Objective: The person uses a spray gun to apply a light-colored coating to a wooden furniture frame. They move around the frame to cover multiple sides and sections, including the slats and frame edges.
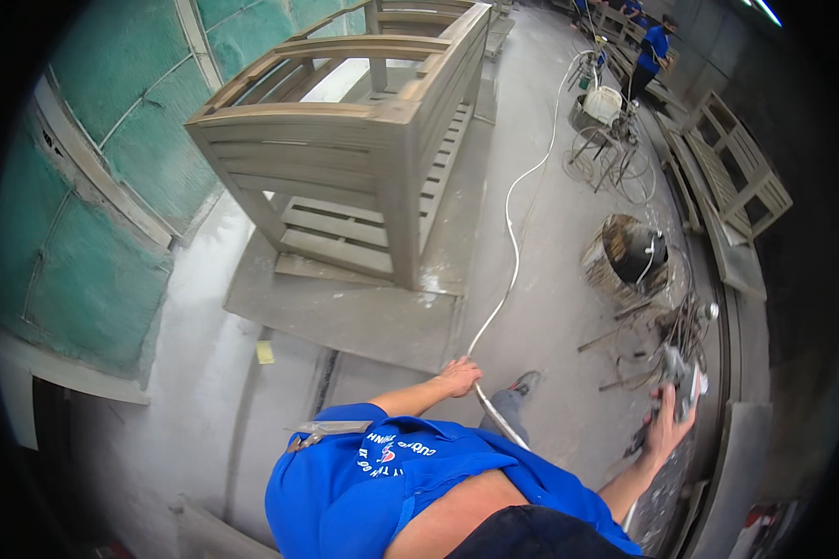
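Head view: I look down past my blue shirt (326,494) at a dusty floor (541,289), both hands out in front of me.
Left fingers: those of my left hand (460,376) are curled around the white hose (515,210), just beyond my shoe (526,382).
Right fingers: those of my right hand (667,424) are wrapped around a grey spray gun (685,380), out to my right; whether one presses a trigger I cannot tell.
Hose run: from my left hand it stretches away along the floor, right of the slatted wooden frame (391,168); nearer me it slips behind my shirt, so I cannot see where it joins.
Wooden frame: upright on a flat board (345,321), ahead and to my left, well apart from the gun.
Right side: an open drum (601,256) stands near the gun, tangled lines beside it.
Hose handling: I judge a light grip best, feeding slack evenly, without kinks, and lifting it clear of my shoe and the board's edge.
Gun handling: a loose wrist, trigger untouched while I shift the hose, and the nozzle away from my legs seem wise.
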`<state>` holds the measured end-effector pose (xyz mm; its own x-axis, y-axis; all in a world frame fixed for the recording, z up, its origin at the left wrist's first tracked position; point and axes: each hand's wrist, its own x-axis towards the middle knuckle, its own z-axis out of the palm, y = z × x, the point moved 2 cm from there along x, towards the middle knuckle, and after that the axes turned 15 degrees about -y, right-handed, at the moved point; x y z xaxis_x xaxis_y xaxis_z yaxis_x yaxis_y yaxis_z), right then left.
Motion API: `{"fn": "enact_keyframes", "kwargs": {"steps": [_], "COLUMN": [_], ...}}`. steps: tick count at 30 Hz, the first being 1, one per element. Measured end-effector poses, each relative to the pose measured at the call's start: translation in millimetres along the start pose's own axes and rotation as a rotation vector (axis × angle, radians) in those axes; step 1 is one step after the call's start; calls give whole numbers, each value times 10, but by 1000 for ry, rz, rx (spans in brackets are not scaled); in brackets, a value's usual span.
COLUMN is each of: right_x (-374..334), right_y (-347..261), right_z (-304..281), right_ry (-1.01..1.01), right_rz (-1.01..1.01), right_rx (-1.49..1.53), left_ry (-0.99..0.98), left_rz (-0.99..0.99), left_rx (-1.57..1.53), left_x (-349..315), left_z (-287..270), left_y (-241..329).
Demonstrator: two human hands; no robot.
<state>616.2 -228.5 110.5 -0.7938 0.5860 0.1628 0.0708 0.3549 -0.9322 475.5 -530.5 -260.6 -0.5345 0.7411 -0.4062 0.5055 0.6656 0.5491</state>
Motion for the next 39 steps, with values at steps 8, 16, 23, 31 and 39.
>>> {"fn": "enact_keyframes", "kwargs": {"steps": [8, 16, 23, 31, 39], "right_x": [1910, 2610, 2795, 2415, 1699], "right_y": [1016, 745, 1081, 1997, 2422], "right_z": [-1131, -1317, -1351, -1316, -1544], "right_ry": [51, 127, 70, 264, 612], "right_rz": [152, 54, 64, 276, 468], "right_rx": [26, 18, 13, 66, 62], "left_ry": [142, 73, -381, -495, -448], "left_rz": [250, 362, 290, 233, 541], "left_rx": [-411, -409, -262, -159, -80], "left_x": [2452, 2971, 3201, 3241, 3940], "left_z": [-738, -1578, -1549, -1565, -1477], "left_y": [1267, 2036, 1960, 1572, 1993]}}
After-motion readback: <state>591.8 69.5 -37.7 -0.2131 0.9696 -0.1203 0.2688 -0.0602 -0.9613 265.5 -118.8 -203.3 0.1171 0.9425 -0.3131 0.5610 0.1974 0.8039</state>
